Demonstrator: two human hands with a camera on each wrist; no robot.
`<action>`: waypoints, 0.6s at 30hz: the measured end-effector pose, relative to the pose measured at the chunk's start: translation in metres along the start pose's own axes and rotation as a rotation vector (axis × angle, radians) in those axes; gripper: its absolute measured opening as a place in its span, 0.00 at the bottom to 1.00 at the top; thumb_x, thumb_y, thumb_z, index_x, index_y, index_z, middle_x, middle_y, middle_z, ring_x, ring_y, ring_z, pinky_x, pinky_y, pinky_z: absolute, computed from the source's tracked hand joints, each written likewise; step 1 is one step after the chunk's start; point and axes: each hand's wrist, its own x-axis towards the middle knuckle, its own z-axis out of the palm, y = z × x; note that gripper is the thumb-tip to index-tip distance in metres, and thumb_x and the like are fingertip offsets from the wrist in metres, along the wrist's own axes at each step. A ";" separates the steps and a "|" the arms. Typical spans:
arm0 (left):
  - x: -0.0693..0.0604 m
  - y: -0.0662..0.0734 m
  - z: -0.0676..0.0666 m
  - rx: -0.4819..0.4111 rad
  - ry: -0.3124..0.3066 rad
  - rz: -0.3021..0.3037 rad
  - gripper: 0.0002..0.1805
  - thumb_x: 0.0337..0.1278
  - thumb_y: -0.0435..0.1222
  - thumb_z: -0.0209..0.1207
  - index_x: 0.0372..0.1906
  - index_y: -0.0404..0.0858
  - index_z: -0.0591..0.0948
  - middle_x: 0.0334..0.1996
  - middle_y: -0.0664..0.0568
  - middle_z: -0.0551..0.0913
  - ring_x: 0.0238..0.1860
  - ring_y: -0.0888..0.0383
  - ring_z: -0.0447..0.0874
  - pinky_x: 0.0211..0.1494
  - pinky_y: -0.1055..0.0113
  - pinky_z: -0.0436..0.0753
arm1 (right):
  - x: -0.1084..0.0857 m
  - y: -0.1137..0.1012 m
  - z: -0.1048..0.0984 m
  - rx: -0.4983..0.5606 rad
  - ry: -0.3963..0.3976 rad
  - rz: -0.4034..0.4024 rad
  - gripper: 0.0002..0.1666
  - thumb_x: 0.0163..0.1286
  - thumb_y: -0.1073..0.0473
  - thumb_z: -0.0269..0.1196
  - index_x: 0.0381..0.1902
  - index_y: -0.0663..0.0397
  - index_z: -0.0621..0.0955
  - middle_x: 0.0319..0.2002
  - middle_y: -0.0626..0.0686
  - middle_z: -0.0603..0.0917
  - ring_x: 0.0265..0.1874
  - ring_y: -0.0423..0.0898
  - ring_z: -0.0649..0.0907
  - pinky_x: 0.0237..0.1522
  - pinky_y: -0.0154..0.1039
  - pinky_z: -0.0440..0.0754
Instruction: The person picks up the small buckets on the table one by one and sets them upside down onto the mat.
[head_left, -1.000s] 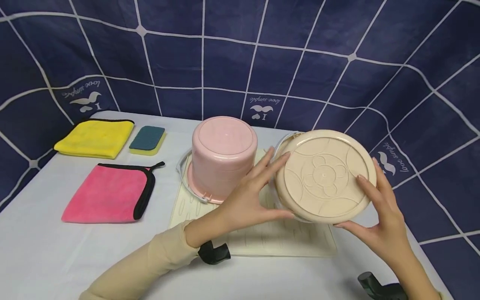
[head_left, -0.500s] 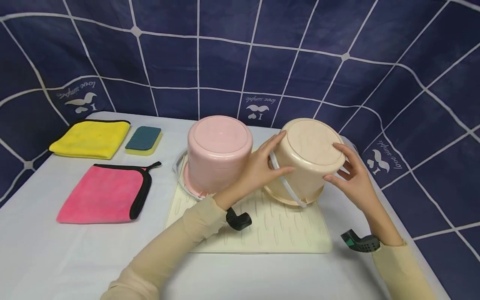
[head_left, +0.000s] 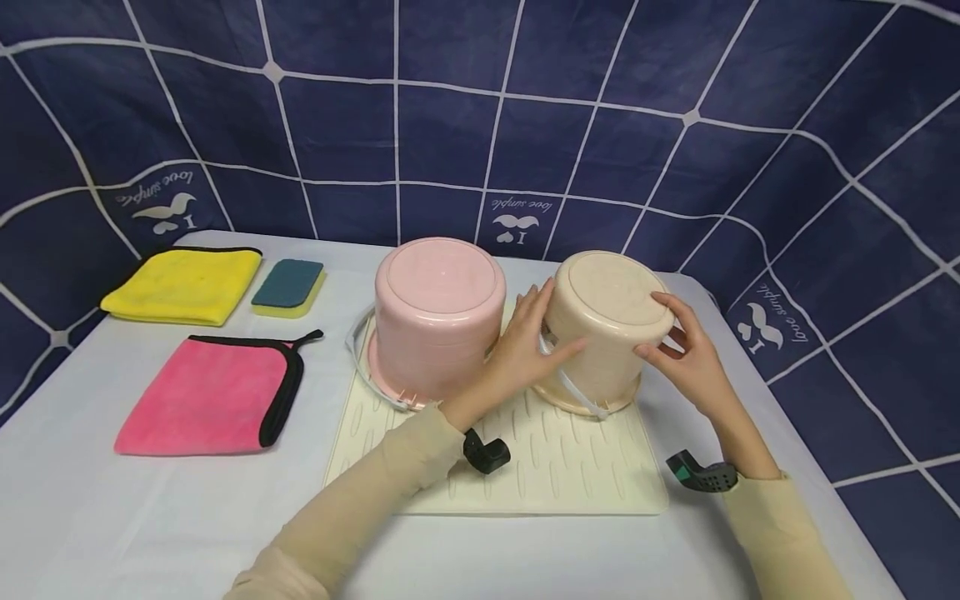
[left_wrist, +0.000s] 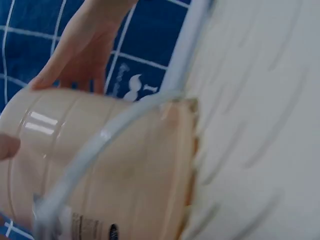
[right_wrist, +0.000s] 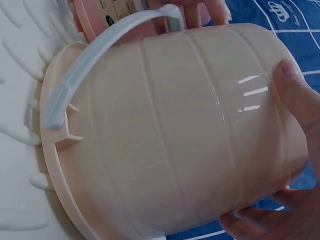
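A beige bucket (head_left: pixel 611 287) stands upside down on a cream ridged mat (head_left: pixel 555 483), its pale handle (right_wrist: pixel 102 47) hanging across the side. My left hand (head_left: pixel 521 354) lies along the bucket's left side, fingers fairly straight, thumb stretched across the front. Whether every fingertip touches is unclear. At the opposite side, my right hand (head_left: pixel 690 358) grips near the upturned base, with the thumb (right_wrist: pixel 295 87) on the wall and the other fingers curved round. Left of it an upside-down pink bucket (head_left: pixel 438 333) sits on the same mat, close to my left fingers.
A folded yellow cloth (head_left: pixel 183 283), a green and yellow sponge (head_left: pixel 291 287) and a folded pink cloth (head_left: pixel 210 396) lie on the left of the white-covered table (head_left: pixel 195 525). Dark blue checked fabric (head_left: pixel 450 125) hangs behind and at the sides.
The beige bucket, earlier held up with its base facing me, has come down to stand rim-down on the mat. My left fingertips have slid off its base edge.
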 end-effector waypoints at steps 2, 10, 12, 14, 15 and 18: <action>-0.015 0.004 0.005 0.082 -0.029 -0.001 0.53 0.54 0.51 0.62 0.75 0.46 0.39 0.72 0.39 0.41 0.70 0.42 0.34 0.65 0.41 0.45 | 0.000 -0.001 -0.001 -0.008 -0.002 0.007 0.47 0.58 0.75 0.65 0.71 0.51 0.58 0.68 0.56 0.56 0.59 0.55 0.68 0.49 0.28 0.73; -0.087 0.016 0.005 0.191 -0.411 0.136 0.55 0.56 0.49 0.61 0.74 0.41 0.34 0.72 0.40 0.33 0.70 0.45 0.27 0.67 0.47 0.47 | -0.003 -0.002 -0.007 -0.010 0.009 0.000 0.47 0.58 0.76 0.64 0.71 0.51 0.58 0.68 0.56 0.55 0.58 0.51 0.69 0.48 0.27 0.73; -0.103 0.017 -0.007 0.175 -0.469 0.147 0.53 0.57 0.49 0.61 0.74 0.44 0.36 0.73 0.42 0.34 0.71 0.48 0.28 0.67 0.48 0.49 | -0.005 -0.003 -0.007 -0.011 0.001 0.005 0.48 0.58 0.76 0.63 0.72 0.50 0.56 0.69 0.56 0.54 0.60 0.55 0.68 0.49 0.27 0.73; -0.119 0.015 -0.024 0.133 -0.517 0.151 0.51 0.58 0.50 0.60 0.74 0.47 0.39 0.73 0.47 0.36 0.71 0.52 0.32 0.67 0.49 0.52 | -0.008 -0.003 -0.007 -0.007 -0.012 0.009 0.50 0.59 0.76 0.63 0.73 0.48 0.53 0.70 0.57 0.52 0.62 0.60 0.65 0.50 0.27 0.71; -0.127 0.014 -0.034 0.111 -0.544 0.162 0.49 0.58 0.50 0.59 0.75 0.49 0.40 0.73 0.49 0.37 0.71 0.53 0.34 0.67 0.51 0.53 | -0.010 -0.003 -0.007 0.000 -0.019 0.010 0.51 0.60 0.75 0.62 0.74 0.47 0.51 0.71 0.58 0.50 0.63 0.63 0.63 0.50 0.26 0.71; -0.146 0.009 -0.073 0.032 -0.647 0.185 0.44 0.60 0.52 0.56 0.74 0.52 0.46 0.73 0.54 0.45 0.71 0.58 0.43 0.66 0.56 0.58 | -0.017 0.000 -0.009 0.036 -0.020 0.020 0.48 0.66 0.73 0.57 0.75 0.46 0.45 0.72 0.60 0.45 0.65 0.66 0.56 0.52 0.25 0.68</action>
